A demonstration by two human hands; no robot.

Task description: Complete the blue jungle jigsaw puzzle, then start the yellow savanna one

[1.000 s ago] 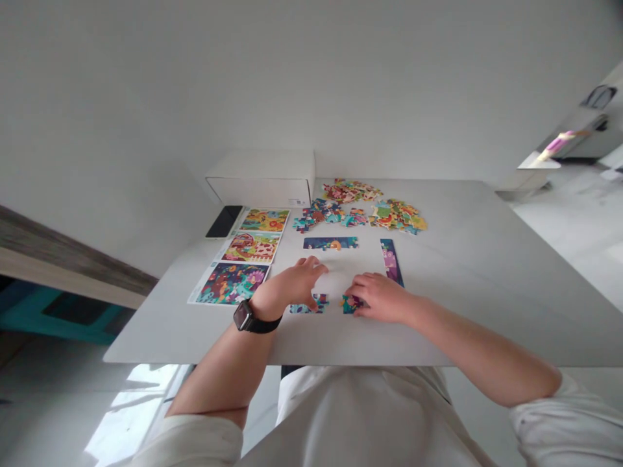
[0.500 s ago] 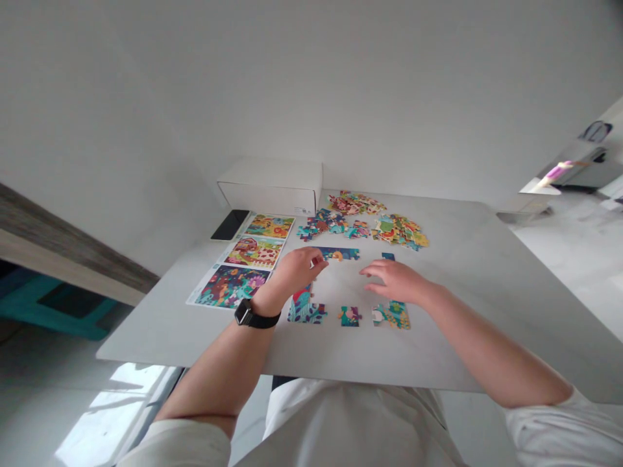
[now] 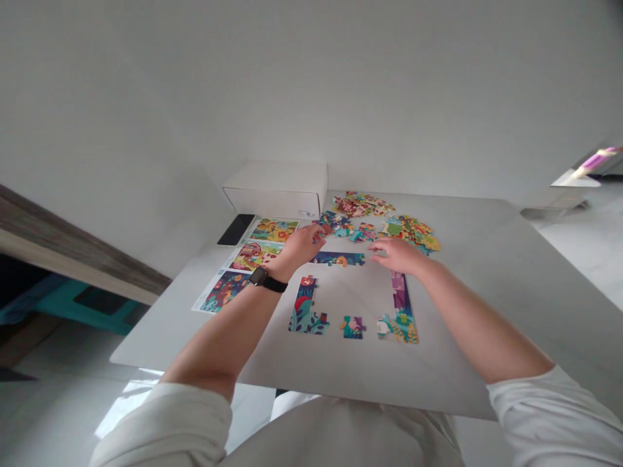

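Note:
My left hand (image 3: pixel 302 246), with a dark watch on its wrist, reaches to the near left edge of a loose pile of blue puzzle pieces (image 3: pixel 339 224). Its fingers are bent and slightly apart, with no piece visible in them. My right hand (image 3: pixel 399 255) hovers open above the upper right corner of the partly joined puzzle, thumb and fingers apart. Between the hands lies a joined top strip (image 3: pixel 341 259). A left edge section (image 3: pixel 304 308), a single bottom piece (image 3: pixel 353 327) and a right edge section (image 3: pixel 402 311) lie apart from each other.
Picture sheets (image 3: pixel 256 255) lie on the left beside a black phone (image 3: pixel 236 229). A white box (image 3: pixel 275 194) stands at the back against the wall. Yellow pieces (image 3: pixel 413 231) and reddish pieces (image 3: pixel 360 204) form further piles on the white table (image 3: pixel 467 259).
Both hands have moved away from me, the left toward the blue pile and the right to the upper right corner. The right edge section is now uncovered. The view has shifted slightly.

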